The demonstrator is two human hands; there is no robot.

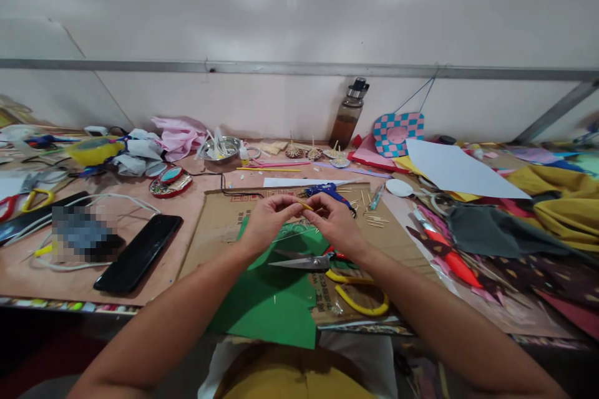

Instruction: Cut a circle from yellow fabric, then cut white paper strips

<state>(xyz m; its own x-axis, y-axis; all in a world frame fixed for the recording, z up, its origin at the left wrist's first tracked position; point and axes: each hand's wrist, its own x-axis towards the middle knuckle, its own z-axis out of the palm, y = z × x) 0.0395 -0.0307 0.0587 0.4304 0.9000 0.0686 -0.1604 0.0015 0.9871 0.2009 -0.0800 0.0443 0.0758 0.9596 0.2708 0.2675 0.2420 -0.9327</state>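
Left hand (267, 219) and right hand (333, 219) both pinch a thin stick (305, 205) by its ends, above the green paper (271, 299) near the table's front edge. The stick looks light, stiff and easy to snap, so fingertip grips near the ends suit it.

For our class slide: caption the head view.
Both hands pinch a thin stick above green paper.

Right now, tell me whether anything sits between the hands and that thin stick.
Nothing visible does. The left hand and right hand already pinch the thin stick between their fingers, above the green paper.
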